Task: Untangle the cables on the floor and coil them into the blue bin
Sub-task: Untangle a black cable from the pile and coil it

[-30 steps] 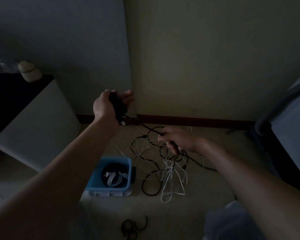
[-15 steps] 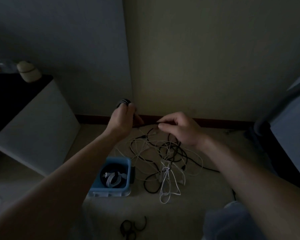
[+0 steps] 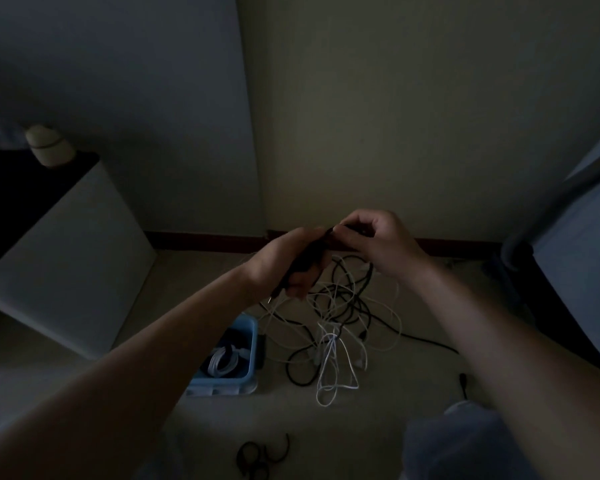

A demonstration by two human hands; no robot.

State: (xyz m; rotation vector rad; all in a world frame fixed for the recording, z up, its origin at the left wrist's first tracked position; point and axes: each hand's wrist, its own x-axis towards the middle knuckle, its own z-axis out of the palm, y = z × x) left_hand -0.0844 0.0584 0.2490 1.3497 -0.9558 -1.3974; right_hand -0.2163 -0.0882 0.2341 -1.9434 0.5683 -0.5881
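Left hand (image 3: pixel 281 265) is curled round a partly wound bundle of black cable (image 3: pixel 307 259), held up above the floor (image 3: pixel 413 393). Right hand (image 3: pixel 381 244) pinches a strand of the same cable, thumb against forefinger, just beside the left fingertips. The rest of the tangle (image 3: pixel 343 306), black and white strands crossed over each other, lies near the floor's far edge by the skirting. The blue bin (image 3: pixel 253 341) sits just left of it, with one white coil (image 3: pixel 224 362) already inside. Risks, judged from this: can't tell in this light whether the held cable's tail runs back into the pile. If it does, the next wrap likely drags white loops up and cinches a knot instead of freeing it. If the left grip slackens, the wound turns spring open. Strands lie close against the bin's right wall (contact unclear), so a snagged pull could shift or tip the bin. Black-on-black crossings are hard to read here, so pulling blind is the main cause.
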